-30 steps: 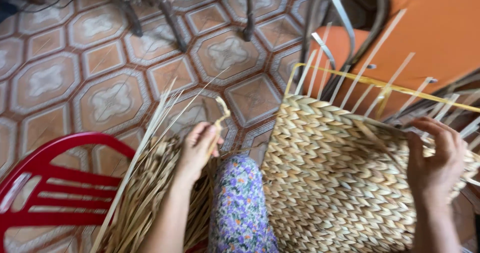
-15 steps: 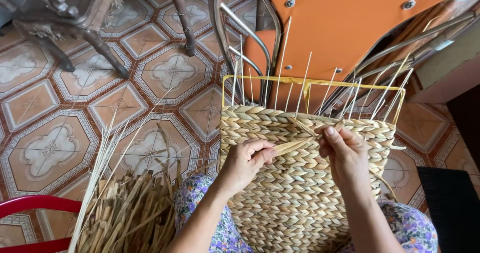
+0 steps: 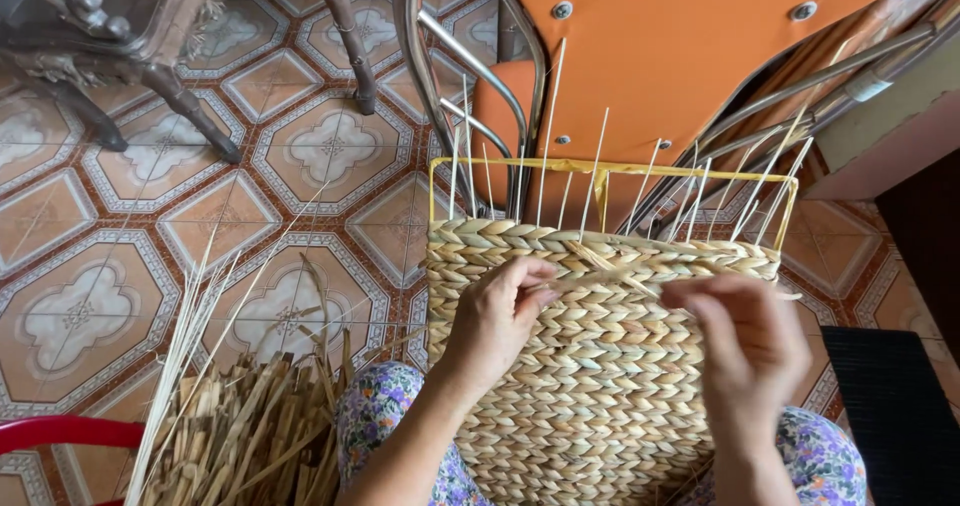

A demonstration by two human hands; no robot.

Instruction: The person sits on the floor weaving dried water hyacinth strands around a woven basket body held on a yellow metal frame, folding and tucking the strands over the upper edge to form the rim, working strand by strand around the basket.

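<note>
woven panel of pale braided straw (image 3: 600, 386) sits centre frame on the lap, in floral purple trousers (image 3: 375, 416). its top edge reaches a thin yellow wire frame (image 3: 610, 169) at 12 o'clock. white upright spokes (image 3: 595, 181) stick up through that frame.

left hand (image 3: 495, 316): on the panel at about 9 o'clock of its top rows, fingers curled narrow, pinching a flat straw strand (image 3: 610, 271) that runs toward 3 o'clock.

right hand (image 3: 745, 351): at 3 o'clock of the panel, blurred. fingers bent over the same strand's far end; cannot tell if it actually grips it.

bundle of loose dry straw strips (image 3: 240, 436) lies at 8 o'clock, just beside the left knee, on the patterned tile floor (image 3: 150, 216). red plastic rim (image 3: 60, 431) at the 8 o'clock corner. orange chair with chrome tube legs (image 3: 680, 56) tipped at 12 to 1 o'clock, behind the frame. dark carved wooden furniture legs (image 3: 170, 86) at 10 to 11 o'clock.
</note>
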